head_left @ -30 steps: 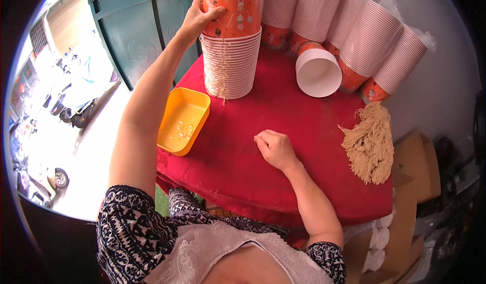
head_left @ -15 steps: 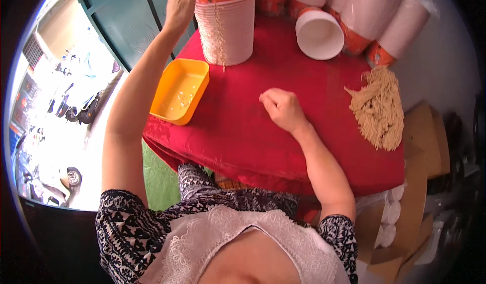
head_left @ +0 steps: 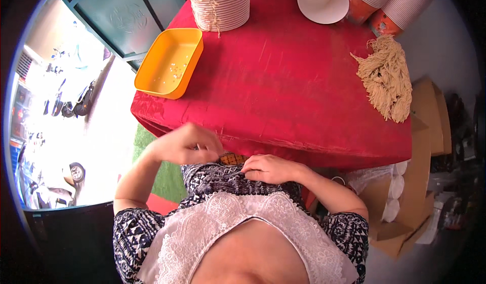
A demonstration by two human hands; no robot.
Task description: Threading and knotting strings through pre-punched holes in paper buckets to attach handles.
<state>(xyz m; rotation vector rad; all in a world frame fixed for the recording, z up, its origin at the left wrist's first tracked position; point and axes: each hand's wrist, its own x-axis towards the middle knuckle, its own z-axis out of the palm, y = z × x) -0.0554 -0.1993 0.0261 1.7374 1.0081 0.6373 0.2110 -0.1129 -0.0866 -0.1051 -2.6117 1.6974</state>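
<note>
My left hand [head_left: 189, 144] hangs over the table's front edge, near my lap. Its fingers are loosely bent, with a gap beside the thumb and nothing visible in them; slight blur softens it. On the patterned cloth at my lap lies my right hand [head_left: 272, 169], fingers stretched out and holding nothing. A yellow rectangular tub [head_left: 144, 79] with small white bits in it stands at the table's left. Behind it rises a tall stack of pale paper cups [head_left: 225, 5], a strand of tan string hanging down its side. A bundle of tan strings [head_left: 386, 79] lies at the right edge.
The table wears a red cloth [head_left: 283, 81]. At its far side a white cup [head_left: 322, 1] lies tipped, mouth toward me, beside plastic-wrapped cup stacks [head_left: 405, 8]. Cardboard boxes [head_left: 430, 127] stand right of the table. A teal metal door [head_left: 124, 15] and bright doorway are at left.
My left hand has left the tall cup stack and come down to the table's front edge. My right hand has drawn back from above the cloth to my lap. The view has tilted downward.
</note>
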